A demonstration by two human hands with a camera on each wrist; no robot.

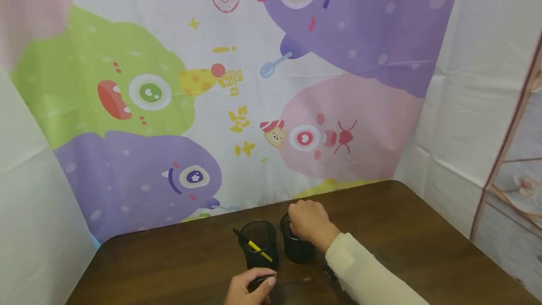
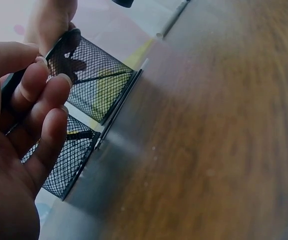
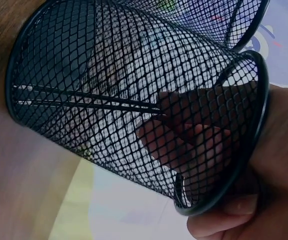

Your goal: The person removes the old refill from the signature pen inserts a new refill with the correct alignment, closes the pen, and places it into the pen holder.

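Two black mesh pen cups stand side by side on the table. My right hand (image 1: pixel 309 222) reaches into the right cup (image 1: pixel 299 251). Through the mesh in the right wrist view, its fingertips (image 3: pixel 156 137) pinch the upper ends of two thin dark rods (image 3: pixel 89 100) whose lower ends meet the cup's bottom. A yellow and black pen (image 1: pixel 259 250) leans in the left cup (image 1: pixel 262 262). Nearer the front, my left hand (image 1: pixel 250 288) holds a slim black pen-like object (image 2: pixel 13 87) between thumb and curled fingers; much of it is hidden by the fingers.
On the brown wooden table (image 1: pixel 169 267) a thin dark rod (image 1: pixel 298 280) lies in front of the cups. A small black object (image 1: pixel 330 273) lies beside the right sleeve, partly covered. A cartoon-printed cloth (image 1: pixel 237 178) hangs behind the table, with pale cloth on both sides.
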